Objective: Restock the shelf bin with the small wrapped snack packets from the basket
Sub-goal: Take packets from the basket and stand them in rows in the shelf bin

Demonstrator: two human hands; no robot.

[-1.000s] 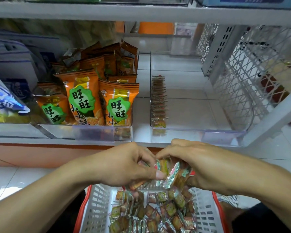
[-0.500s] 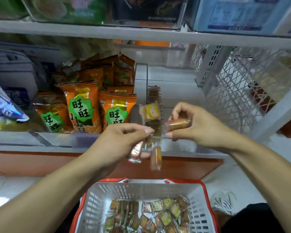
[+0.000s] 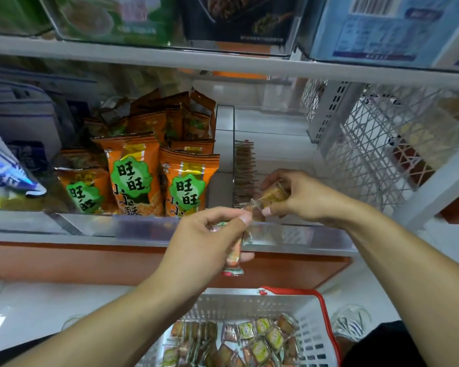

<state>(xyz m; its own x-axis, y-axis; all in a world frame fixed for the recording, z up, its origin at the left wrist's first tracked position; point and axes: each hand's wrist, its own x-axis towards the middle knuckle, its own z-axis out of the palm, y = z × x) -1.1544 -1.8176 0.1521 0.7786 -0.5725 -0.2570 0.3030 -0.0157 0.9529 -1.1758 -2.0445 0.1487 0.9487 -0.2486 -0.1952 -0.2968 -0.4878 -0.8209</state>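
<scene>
My left hand (image 3: 210, 234) grips a few small wrapped snack packets (image 3: 233, 258) that hang down in front of the shelf edge. My right hand (image 3: 297, 197) pinches one brown packet (image 3: 272, 194) just over the front wall of the clear shelf bin (image 3: 289, 234). A row of the same packets (image 3: 244, 170) stands on edge along the bin's left wall. The white basket with a red rim (image 3: 313, 321) sits low in front of me, with several wrapped packets (image 3: 249, 340) inside.
Orange snack bags (image 3: 133, 178) fill the clear bin to the left. A white wire basket (image 3: 376, 144) stands on the shelf to the right. Another shelf with boxed goods (image 3: 382, 27) runs above. The bin's right part shows bare white shelf.
Both hands rose from the basket to the shelf bin with packets. The right hand moved forward over the bin's front wall. My view tilted upward.
</scene>
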